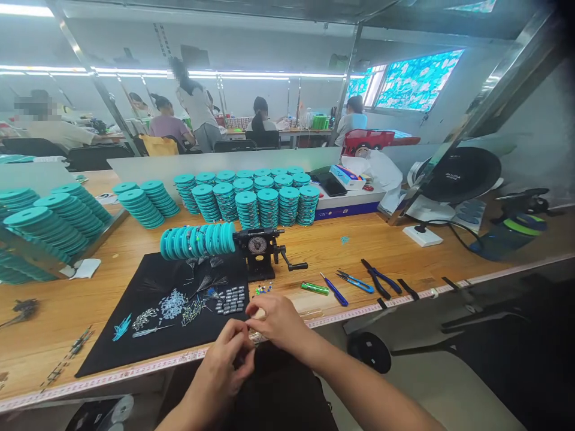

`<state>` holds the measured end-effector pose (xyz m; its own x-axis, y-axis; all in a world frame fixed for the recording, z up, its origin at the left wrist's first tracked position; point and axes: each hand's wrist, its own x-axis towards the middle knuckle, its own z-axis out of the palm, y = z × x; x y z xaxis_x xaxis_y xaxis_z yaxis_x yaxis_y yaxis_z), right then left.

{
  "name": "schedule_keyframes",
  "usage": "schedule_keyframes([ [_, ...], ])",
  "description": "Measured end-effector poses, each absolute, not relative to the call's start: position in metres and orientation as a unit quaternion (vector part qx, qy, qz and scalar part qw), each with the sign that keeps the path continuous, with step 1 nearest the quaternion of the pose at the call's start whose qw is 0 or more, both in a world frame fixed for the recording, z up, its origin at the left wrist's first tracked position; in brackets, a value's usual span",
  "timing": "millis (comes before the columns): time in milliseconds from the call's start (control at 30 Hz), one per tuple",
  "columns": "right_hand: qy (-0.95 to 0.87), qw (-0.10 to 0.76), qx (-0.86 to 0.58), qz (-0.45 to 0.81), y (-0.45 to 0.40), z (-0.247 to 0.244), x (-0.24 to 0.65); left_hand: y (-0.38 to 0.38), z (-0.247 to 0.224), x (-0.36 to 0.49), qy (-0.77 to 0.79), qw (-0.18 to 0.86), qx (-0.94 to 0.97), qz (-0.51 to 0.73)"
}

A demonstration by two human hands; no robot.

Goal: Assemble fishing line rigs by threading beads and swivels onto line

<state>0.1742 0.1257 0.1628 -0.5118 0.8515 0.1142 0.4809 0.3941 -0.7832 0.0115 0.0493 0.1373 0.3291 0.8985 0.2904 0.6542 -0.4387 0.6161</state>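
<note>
Wooden table [323, 239]: spools [251, 197] fill the 12 o'clock side, a winder [260, 251] standing before them, pliers [375, 273] at 2, a black mat [175, 341] at 10. Left grip [222, 362] and right grip [281, 322] meet with fingers curled; I cannot tell what they pinch, if anything. Grey pieces [231, 297] lie near, at 11; beads [263, 288] near, at 12.

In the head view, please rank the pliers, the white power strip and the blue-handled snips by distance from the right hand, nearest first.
From the right hand:
1. Blue-handled snips, to its right on the table.
2. Pliers, just right of the snips.
3. White power strip, farther right and back.
</note>
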Motion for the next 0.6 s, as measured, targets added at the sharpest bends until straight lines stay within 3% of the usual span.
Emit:
schedule_keyframes([
  [133, -0.704, 0.368, -0.500, 0.344, 0.084, 0.156, 0.191, 0.035, 0.136, 0.018, 0.551, 0.383, 0.630, 0.391],
  [300, -0.526, 0.320, -0.470, 0.632, 0.044, 0.121, 0.188, 0.029, 0.136, 0.019, 0.525, 0.487, 0.541, 0.442],
  [367, -0.499, 0.320, -0.445, 0.671, 0.037, 0.116, 0.183, 0.028, 0.136, 0.018, 0.526, 0.488, 0.541, 0.438],
  [433, -0.580, 0.341, -0.448, 0.589, 0.034, 0.119, 0.181, 0.027, 0.137, 0.017, 0.537, 0.462, 0.564, 0.425],
  [533, -0.760, 0.366, -0.407, 0.352, 0.041, 0.130, 0.185, 0.027, 0.138, 0.015, 0.558, 0.380, 0.628, 0.387],
  [600, -0.824, 0.335, -0.362, 0.279, 0.054, 0.136, 0.187, 0.028, 0.139, 0.013, 0.554, 0.317, 0.677, 0.367],
])
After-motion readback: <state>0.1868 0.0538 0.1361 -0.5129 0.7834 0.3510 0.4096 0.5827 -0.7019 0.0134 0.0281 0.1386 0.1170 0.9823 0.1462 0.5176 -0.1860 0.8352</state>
